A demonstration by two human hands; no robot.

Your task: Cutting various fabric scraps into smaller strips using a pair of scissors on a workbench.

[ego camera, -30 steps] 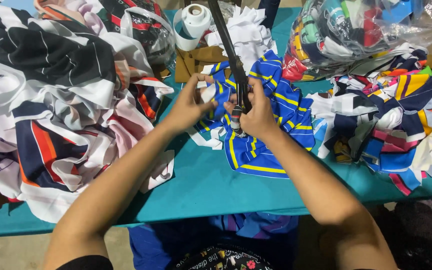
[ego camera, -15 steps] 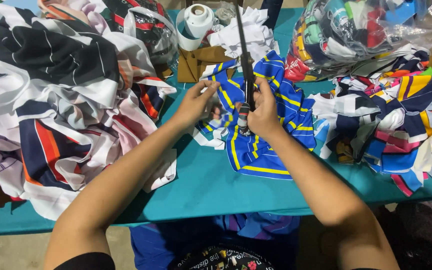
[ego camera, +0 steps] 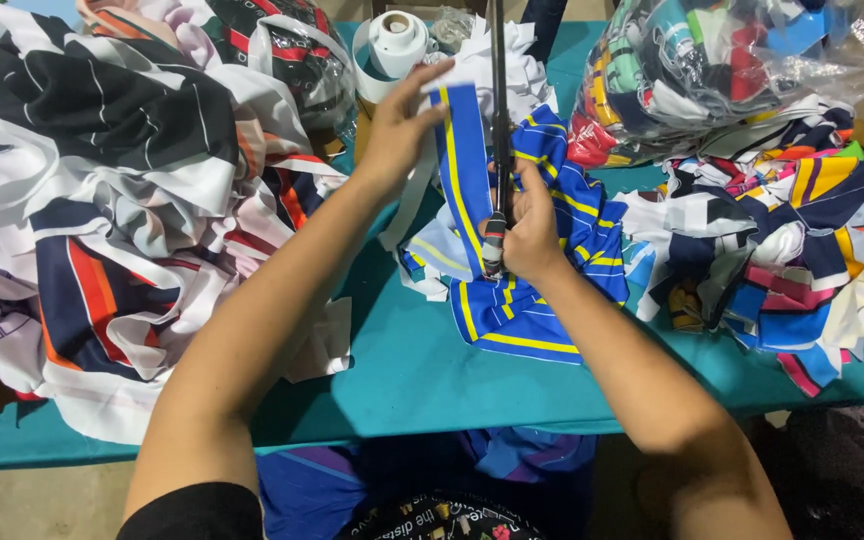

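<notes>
On the teal table (ego camera: 402, 380), the right hand (ego camera: 530, 235) grips the handle of long dark scissors (ego camera: 498, 130) pointing away from the person. The left hand (ego camera: 397, 130), just left of the scissors, pinches up a blue, yellow-striped fabric piece (ego camera: 467, 170). More of that fabric lies under the scissors.

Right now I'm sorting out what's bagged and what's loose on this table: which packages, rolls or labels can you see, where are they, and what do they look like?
Clear plastic bag: far right of the table, bulging, stuffed with multicoloured cloth.
Second clear bag: far centre-left, rounded, holding dark red and black cloth.
White roll: far centre, between the bags, round with a hollow core.
No labels, signs or screens show on the table.
</notes>
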